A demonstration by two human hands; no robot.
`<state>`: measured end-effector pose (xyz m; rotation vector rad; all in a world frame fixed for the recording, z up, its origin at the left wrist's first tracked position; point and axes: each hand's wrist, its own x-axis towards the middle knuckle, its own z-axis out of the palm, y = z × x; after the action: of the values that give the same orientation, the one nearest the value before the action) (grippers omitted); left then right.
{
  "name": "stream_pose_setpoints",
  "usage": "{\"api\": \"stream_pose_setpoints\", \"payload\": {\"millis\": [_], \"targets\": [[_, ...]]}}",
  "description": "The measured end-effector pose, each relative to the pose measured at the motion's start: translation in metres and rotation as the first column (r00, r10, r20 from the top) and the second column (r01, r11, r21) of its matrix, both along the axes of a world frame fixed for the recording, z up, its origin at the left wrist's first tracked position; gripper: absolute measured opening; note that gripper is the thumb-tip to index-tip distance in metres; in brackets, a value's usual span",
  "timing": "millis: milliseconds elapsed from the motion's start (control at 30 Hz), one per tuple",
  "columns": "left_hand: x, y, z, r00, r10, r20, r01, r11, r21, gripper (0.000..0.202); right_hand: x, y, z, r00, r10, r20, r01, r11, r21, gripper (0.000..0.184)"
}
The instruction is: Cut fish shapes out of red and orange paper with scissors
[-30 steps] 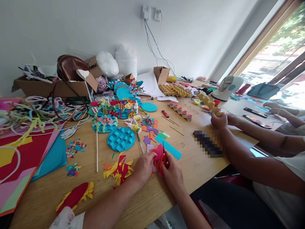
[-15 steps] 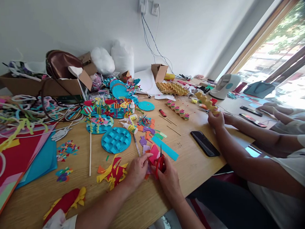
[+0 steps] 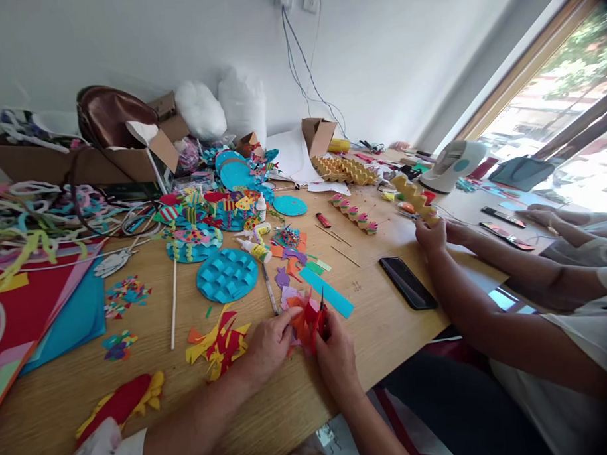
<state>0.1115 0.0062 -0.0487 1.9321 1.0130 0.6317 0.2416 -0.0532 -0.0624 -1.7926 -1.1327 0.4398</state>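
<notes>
My right hand is closed around scissors with red handles, their dark tips pointing away from me. Against the scissors stands a pinkish-red paper piece, partly hidden by the right fingers. The fingers of my left hand are bent together at the edge of an orange paper piece; the thumb's grip is partly hidden. Purple scraps and a blue paper strip lie just beyond. Red and yellow paper cuttings are left of my left hand.
A woven blue paper disc, glue bottles and a pen lie ahead. A black phone is at right. Beside it, another person's hands hold a yellow egg-carton strip. Coloured sheets are at left.
The pinkish-red paper has shifted from my left fingertips towards the scissors. Orange paper now shows at my left fingers. The view has shifted slightly.
</notes>
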Motion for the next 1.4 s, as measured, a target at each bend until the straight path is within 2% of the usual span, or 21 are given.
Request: {"api": "stream_pose_setpoints", "payload": {"millis": [200, 367, 467, 567, 600, 667, 767, 833, 900, 1000, 1100, 1167, 1233, 1267, 1300, 1333, 1367, 1400], "targets": [[0.004, 0.001, -0.005, 0.999, 0.048, -0.009, -0.047, 0.991, 0.125, 0.051, 0.007, -0.004, -0.001, 0.984, -0.118, -0.136, 0.135, 0.983, 0.121, 0.016], [0.003, -0.005, 0.009, 0.999, 0.038, -0.009, -0.035, 0.97, 0.241, 0.05, 0.011, -0.005, -0.004, 0.956, -0.157, -0.249, 0.204, 0.963, 0.177, 0.023], [-0.014, -0.01, 0.023, 0.999, 0.027, -0.023, -0.019, 0.96, 0.281, 0.045, 0.012, -0.005, 0.0, 0.943, -0.143, -0.299, 0.204, 0.961, 0.185, 0.028], [-0.048, -0.016, 0.027, 0.998, 0.029, -0.058, -0.011, 0.956, 0.293, 0.043, 0.015, -0.007, 0.011, 0.934, -0.137, -0.331, 0.207, 0.96, 0.187, 0.033], [-0.062, -0.019, 0.025, 0.995, 0.044, -0.086, -0.017, 0.954, 0.298, 0.044, 0.016, -0.008, 0.016, 0.931, -0.138, -0.338, 0.21, 0.96, 0.187, 0.034], [-0.091, -0.025, 0.014, 0.958, 0.119, -0.261, -0.018, 0.932, 0.362, 0.046, 0.018, -0.011, 0.026, 0.928, -0.14, -0.345, 0.216, 0.958, 0.191, 0.034], [-0.123, -0.036, -0.008, 0.88, 0.247, -0.406, -0.009, 0.862, 0.506, 0.053, 0.016, -0.014, 0.039, 0.93, -0.125, -0.347, 0.202, 0.96, 0.195, 0.033], [-0.133, -0.043, -0.019, 0.841, 0.276, -0.465, 0.037, 0.829, 0.559, 0.056, 0.012, -0.014, 0.045, 0.942, -0.102, -0.32, 0.176, 0.961, 0.212, 0.032], [-0.134, -0.047, -0.025, 0.806, 0.271, -0.527, 0.089, 0.824, 0.559, 0.057, 0.005, -0.012, 0.049, 0.962, -0.068, -0.264, 0.129, 0.967, 0.221, 0.029], [-0.124, -0.049, -0.026, 0.773, 0.227, -0.592, 0.14, 0.85, 0.508, 0.058, -0.006, -0.003, 0.054, 0.981, 0.034, -0.189, 0.007, 0.977, 0.215, 0.023], [-0.113, -0.045, -0.02, 0.794, 0.169, -0.584, 0.14, 0.884, 0.446, 0.054, -0.018, 0.009, 0.059, 0.976, 0.175, -0.13, -0.146, 0.966, 0.212, 0.015], [-0.11, -0.04, -0.011, 0.848, 0.121, -0.517, 0.103, 0.917, 0.385, 0.05, -0.027, 0.017, 0.063, 0.966, 0.253, -0.045, -0.24, 0.952, 0.191, 0.007], [-0.111, -0.036, 0.005, 0.931, 0.115, -0.346, -0.007, 0.954, 0.301, 0.043, -0.034, 0.024, 0.066, 0.949, 0.307, 0.065, -0.314, 0.937, 0.152, 0.002], [-0.112, -0.033, 0.014, 0.964, 0.151, -0.22, -0.103, 0.971, 0.215, 0.039, -0.037, 0.026, 0.067, 0.936, 0.331, 0.119, -0.345, 0.929, 0.135, 0.004], [-0.114, -0.03, 0.024, 0.979, 0.187, -0.084, -0.183, 0.981, 0.063, 0.035, -0.04, 0.028, 0.068, 0.92, 0.353, 0.17, -0.376, 0.918, 0.124, 0.005], [-0.115, -0.028, 0.034, 0.973, 0.219, 0.068, -0.208, 0.968, -0.137, 0.032, -0.043, 0.03, 0.069, 0.901, 0.374, 0.219, -0.406, 0.905, 0.124, 0.007], [-0.115, -0.026, 0.044, 0.938, 0.271, 0.218, -0.177, 0.912, -0.37, 0.034, -0.045, 0.031, 0.07, 0.879, 0.396, 0.266, -0.441, 0.888, 0.134, 0.009], [-0.115, -0.023, 0.052, 0.881, 0.31, 0.357, -0.059, 0.821, -0.568, 0.041, -0.048, 0.032, 0.071, 0.853, 0.417, 0.313, -0.478, 0.865, 0.151, 0.011]]}}
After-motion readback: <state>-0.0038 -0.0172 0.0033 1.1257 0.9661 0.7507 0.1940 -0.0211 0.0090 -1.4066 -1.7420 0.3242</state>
